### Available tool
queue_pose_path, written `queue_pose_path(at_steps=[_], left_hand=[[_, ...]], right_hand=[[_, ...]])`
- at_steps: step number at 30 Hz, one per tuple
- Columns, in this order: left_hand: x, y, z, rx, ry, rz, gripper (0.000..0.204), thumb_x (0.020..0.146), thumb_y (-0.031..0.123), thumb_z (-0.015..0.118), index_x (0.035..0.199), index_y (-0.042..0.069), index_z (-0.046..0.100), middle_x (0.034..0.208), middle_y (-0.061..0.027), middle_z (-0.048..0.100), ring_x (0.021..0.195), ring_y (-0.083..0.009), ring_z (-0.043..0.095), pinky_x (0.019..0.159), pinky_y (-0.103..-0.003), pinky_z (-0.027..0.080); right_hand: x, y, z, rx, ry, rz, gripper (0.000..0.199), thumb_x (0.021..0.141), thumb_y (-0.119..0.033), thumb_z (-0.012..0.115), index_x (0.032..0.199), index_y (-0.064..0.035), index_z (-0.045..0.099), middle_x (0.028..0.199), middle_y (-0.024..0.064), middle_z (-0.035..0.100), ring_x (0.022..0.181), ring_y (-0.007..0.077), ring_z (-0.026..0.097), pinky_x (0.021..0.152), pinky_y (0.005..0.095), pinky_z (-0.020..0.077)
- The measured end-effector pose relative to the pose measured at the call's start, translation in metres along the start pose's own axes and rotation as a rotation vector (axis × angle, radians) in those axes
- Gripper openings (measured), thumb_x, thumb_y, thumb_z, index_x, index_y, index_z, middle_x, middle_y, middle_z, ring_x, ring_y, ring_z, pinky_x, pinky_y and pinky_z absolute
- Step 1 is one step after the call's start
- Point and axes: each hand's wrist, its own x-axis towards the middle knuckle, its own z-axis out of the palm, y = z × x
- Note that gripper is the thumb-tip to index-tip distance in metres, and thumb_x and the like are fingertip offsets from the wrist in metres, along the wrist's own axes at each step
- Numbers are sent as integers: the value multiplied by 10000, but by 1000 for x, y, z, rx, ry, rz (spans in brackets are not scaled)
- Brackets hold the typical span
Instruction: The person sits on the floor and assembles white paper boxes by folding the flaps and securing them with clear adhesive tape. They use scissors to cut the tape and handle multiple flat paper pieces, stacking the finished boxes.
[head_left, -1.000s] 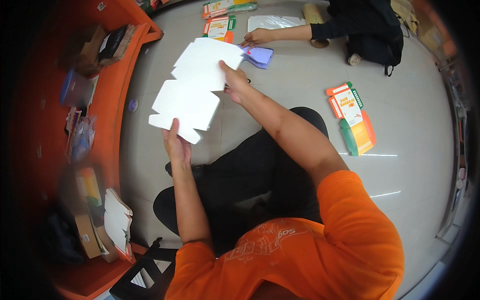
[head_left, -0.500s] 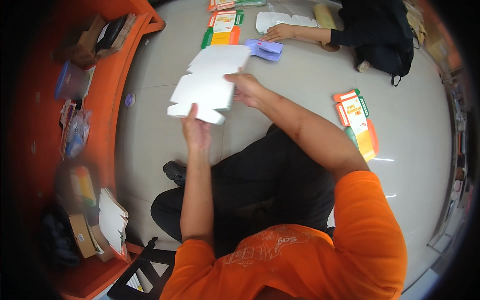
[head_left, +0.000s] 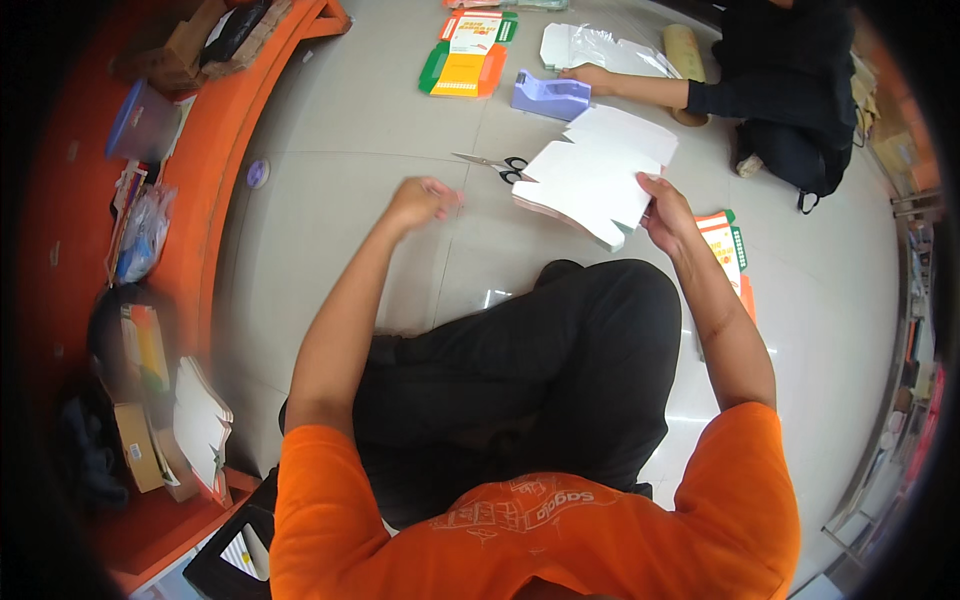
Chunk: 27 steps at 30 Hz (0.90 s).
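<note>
fingers of the right hand [head_left: 664, 212] pinch the right edge of a stack of flat white carton blanks [head_left: 598, 175], held low over the floor, far right of the knees. the left hand [head_left: 420, 200] hangs loosely curled and empty, scissors [head_left: 497, 163] just beyond it.

Bare floor [head_left: 340, 180] left of the scissors [head_left: 497, 164]; tape dispenser [head_left: 551, 97] beyond.

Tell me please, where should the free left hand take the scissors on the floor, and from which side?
Probably by the black handle loops of the scissors, coming from above on the person's near side. They lie flat, blades pointing left, loops beside the white flat carton that the right hand holds. The left hand is empty.
</note>
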Motion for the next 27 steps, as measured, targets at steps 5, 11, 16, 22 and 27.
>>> queue_pose_path(at_steps=[5, 11, 16, 22, 27], left_hand=[[93, -7, -45, -76, 418, 34, 426, 888, 366, 687, 1144, 31, 628, 934, -97, 694, 827, -168, 650, 696, -308, 512], [194, 17, -67, 177, 579, -51, 764, 878, 490, 663, 1394, -27, 437, 1298, -226, 605, 1195, -340, 600, 1008, -394, 471], [266, 16, -80, 191, 607, -89, 905, 860, 579, 644, 1408, -91, 383, 1337, -237, 582, 1206, -340, 597, 1023, -385, 463], [292, 51, -82, 245, 464, -161, 812, 802, 623, 690, 1269, -33, 588, 1287, -183, 630, 1167, -296, 620, 986, -372, 480], [335, 24, -89, 354, 487, -229, 729, 753, 617, 748, 1204, 49, 681, 1256, -115, 658, 1206, -270, 582, 984, -360, 469]], right_hand=[[22, 30, -25, 57, 39, -40, 284, 1023, -257, 548, 1232, -65, 536, 1147, 58, 634, 1043, 152, 614, 862, 341, 516], [50, 68, -44, 73, 161, -128, 201, 1018, -252, 566, 1145, -97, 547, 1040, 25, 633, 963, 145, 609, 809, 343, 477], [69, 84, -50, 65, 240, -78, 290, 1013, -221, 571, 1236, -56, 489, 1212, 125, 581, 1107, 241, 581, 905, 438, 497], [81, 62, -82, -618, 266, 83, 459, 992, -382, 594, 1236, 1, 521, 984, 133, 654, 827, 219, 664, 698, 369, 542], [95, -34, -33, -1407, -26, -471, 436, 967, -393, 589, 1174, -11, 636, 762, 142, 701, 693, 168, 696, 615, 319, 527]])
